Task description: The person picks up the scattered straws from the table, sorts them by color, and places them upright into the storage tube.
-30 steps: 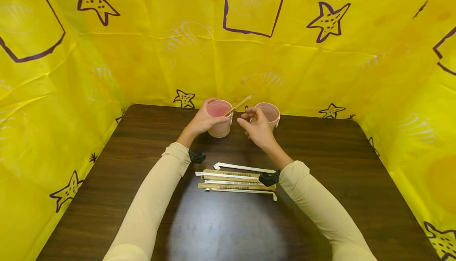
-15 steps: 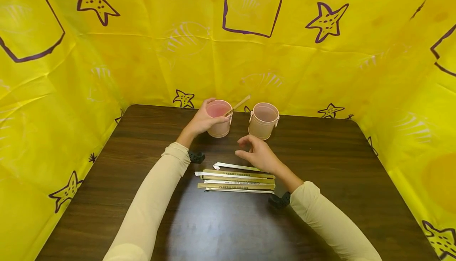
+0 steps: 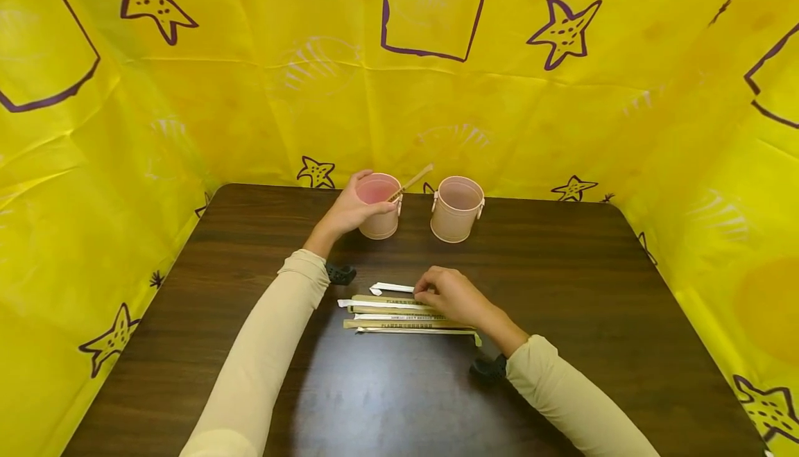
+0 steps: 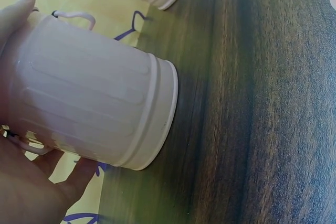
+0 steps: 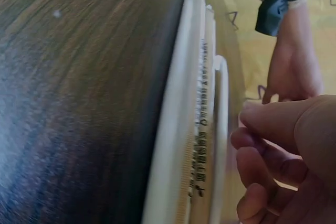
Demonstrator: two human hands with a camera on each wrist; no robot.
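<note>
My left hand (image 3: pixel 349 209) grips the left pink bucket (image 3: pixel 379 227), thumb along its near rim and fingers round its far side. A brown paper-wrapped straw (image 3: pixel 412 181) leans out of that bucket over its right rim. Its lower end is hidden inside. In the left wrist view the bucket (image 4: pixel 94 87) stands upright on the table. Over a row of wrapped straws (image 3: pixel 393 325), my right hand (image 3: pixel 458 296) hovers with bent fingers. Nearest to it is a separate white wrapped straw (image 3: pixel 393 288); the right wrist view shows its fingertips beside this straw (image 5: pixel 222 114), apparently apart from it.
A second pink bucket (image 3: pixel 457 218) with side handles stands to the right of the held one. The dark wooden table (image 3: pixel 250 235) ends at a yellow cloth wall (image 3: pixel 337 110) behind and at both sides.
My right hand has pulled back from the right bucket, towards me, and down to the straws. My left hand stays on the left bucket, and the leaning straw has not moved.
</note>
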